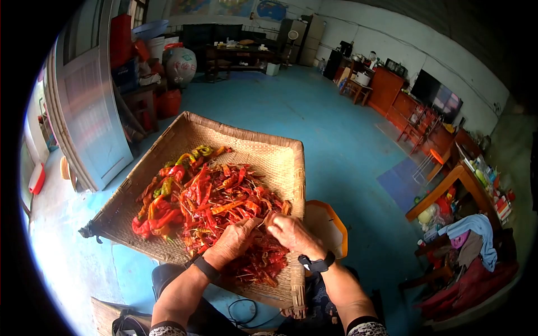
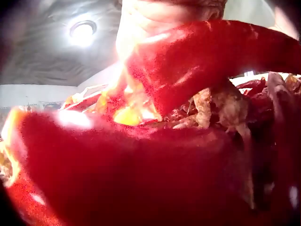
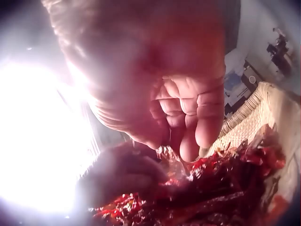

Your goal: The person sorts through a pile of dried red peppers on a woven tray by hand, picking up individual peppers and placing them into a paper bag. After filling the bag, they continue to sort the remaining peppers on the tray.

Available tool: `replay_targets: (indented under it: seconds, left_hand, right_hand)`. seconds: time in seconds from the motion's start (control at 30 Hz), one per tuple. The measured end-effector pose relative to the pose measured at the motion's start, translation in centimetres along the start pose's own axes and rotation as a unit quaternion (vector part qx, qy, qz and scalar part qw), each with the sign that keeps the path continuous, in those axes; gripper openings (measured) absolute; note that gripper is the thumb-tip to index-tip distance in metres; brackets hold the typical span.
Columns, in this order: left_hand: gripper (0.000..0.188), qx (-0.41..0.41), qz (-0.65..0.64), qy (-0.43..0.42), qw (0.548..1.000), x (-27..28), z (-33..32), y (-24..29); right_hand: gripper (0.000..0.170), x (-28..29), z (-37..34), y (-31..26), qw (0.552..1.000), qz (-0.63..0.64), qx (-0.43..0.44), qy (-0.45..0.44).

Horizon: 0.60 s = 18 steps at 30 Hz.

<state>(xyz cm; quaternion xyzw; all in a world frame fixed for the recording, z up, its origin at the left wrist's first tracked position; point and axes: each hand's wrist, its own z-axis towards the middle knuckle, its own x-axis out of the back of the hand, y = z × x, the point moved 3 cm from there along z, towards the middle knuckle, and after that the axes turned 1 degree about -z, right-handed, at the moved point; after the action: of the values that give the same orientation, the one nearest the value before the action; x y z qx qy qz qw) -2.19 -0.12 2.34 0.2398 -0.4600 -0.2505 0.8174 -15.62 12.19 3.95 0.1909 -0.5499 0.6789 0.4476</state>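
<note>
A square woven basket point(image 1: 274, 143) holds a heap of dried red peppers point(image 1: 224, 190), with fresher, glossy red and green peppers point(image 1: 162, 215) on its left side. Over the heap's right part, the left hand point(image 1: 232, 242) and right hand point(image 1: 296, 234) meet fingertip to fingertip, pinching a small brownish dried pepper point(image 1: 270, 218). In the right wrist view the right hand point(image 3: 174, 84) has its fingers bent round a dried piece point(image 3: 165, 154), the blurred left hand point(image 3: 124, 172) beside it. Large red peppers point(image 2: 193, 61) cover most of the left wrist view, hiding the left fingertips.
An orange-rimmed container point(image 1: 340, 224) stands just right of the basket, partly under its edge. A chair piled with clothes point(image 1: 476, 241) is at the right. At the left are a door point(image 1: 92, 106) and stacked bags. Blue floor point(image 1: 336, 145) lies beyond.
</note>
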Motion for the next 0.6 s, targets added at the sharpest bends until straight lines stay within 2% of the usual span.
replay_targets:
  seconds: [0.03, 0.07, 0.1, 0.17, 0.23, 0.3, 0.37, 0.4, 0.43, 0.5, 0.53, 0.6]
  left_hand:
    - [0.031, 0.001, 0.021, -0.002, 1.000, 0.1, 0.0, 0.1]
    - [0.031, 0.000, 0.021, -0.004, 1.000, 0.1, -0.1, -0.1]
    - [0.032, 0.005, 0.031, -0.003, 1.000, 0.0, -0.2, -0.3]
    - [0.032, 0.010, 0.041, -0.002, 0.999, 0.0, -0.2, -0.2]
    - [0.031, 0.004, 0.061, -0.007, 0.998, 0.3, -0.1, 0.5]
    - [0.030, 0.001, 0.051, 0.004, 0.999, 0.5, -0.1, 0.8]
    - [0.029, -0.002, 0.042, 0.015, 0.999, 0.7, 0.0, 0.7]
    - [0.028, -0.006, 0.037, 0.022, 0.999, 0.8, 0.0, 0.5]
    - [0.027, -0.010, 0.032, 0.030, 0.999, 0.9, 0.1, 0.4]
    - [0.025, -0.009, 0.043, 0.054, 0.998, 1.2, 0.4, 0.6]
    - [0.024, -0.008, 0.055, 0.077, 0.995, 1.5, 0.5, 0.6]
    - [0.023, -0.003, 0.068, 0.092, 0.993, 2.2, 0.7, 0.6]
  right_hand:
    - [0.012, 0.5, 0.0, 0.6, 0.997, 0.032, -0.068, -0.007]
    - [0.012, 1.3, 0.1, 0.8, 0.993, 0.087, -0.075, 0.034]
    - [0.012, 2.0, 0.1, 0.8, 0.993, 0.087, -0.076, 0.035]
    - [0.008, 4.3, -0.2, 0.7, 0.959, 0.228, -0.073, 0.152]
    - [0.008, 6.2, -0.9, 3.2, 0.971, 0.141, -0.089, 0.173]
    - [0.012, 7.5, -1.6, 5.1, 0.953, 0.143, -0.125, 0.235]
    - [0.014, 9.5, -2.5, 5.7, 0.956, 0.037, -0.137, 0.258]
    - [0.014, 10.2, -3.0, 6.0, 0.955, -0.043, -0.176, 0.235]
    - [0.014, 10.6, -3.4, 6.4, 0.955, -0.043, -0.177, 0.235]
    - [0.018, 10.5, -4.1, 7.5, 0.912, -0.260, -0.280, 0.147]
    - [0.018, 10.6, -4.1, 7.0, 0.912, -0.260, -0.281, 0.145]
    - [0.017, 10.2, -4.3, 5.5, 0.879, -0.340, -0.333, -0.019]
